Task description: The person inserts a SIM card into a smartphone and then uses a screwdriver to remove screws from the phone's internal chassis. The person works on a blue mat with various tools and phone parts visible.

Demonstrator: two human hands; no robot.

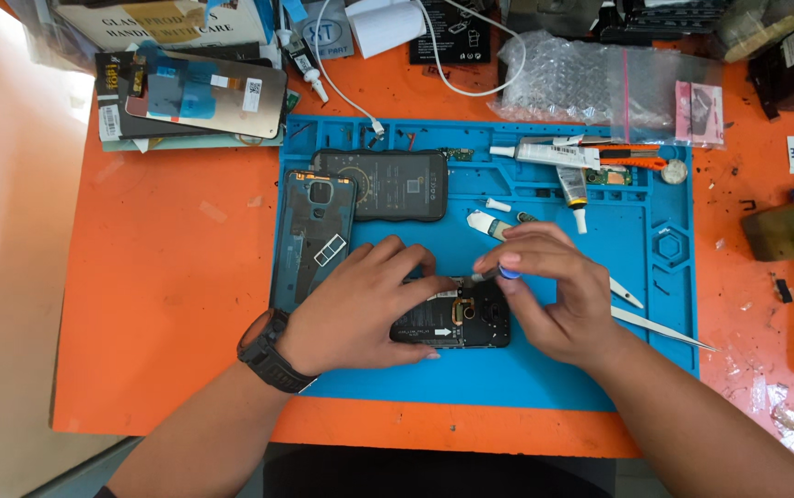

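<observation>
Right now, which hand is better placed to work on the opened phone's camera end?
The right hand. It pinches a small blue-capped tool right over the camera end of the opened phone, while the left hand lies flat on the phone's other end, pinning it to the blue mat.

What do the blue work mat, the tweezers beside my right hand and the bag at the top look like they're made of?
The blue work mat looks like matte silicone or rubber, judging by its moulded compartments and dull surface. The tweezers look like bare metal, being thin, pointed and pale grey with a slight sheen. The bag looks like clear plastic bubble wrap, showing a translucent, bumpy texture.
</observation>
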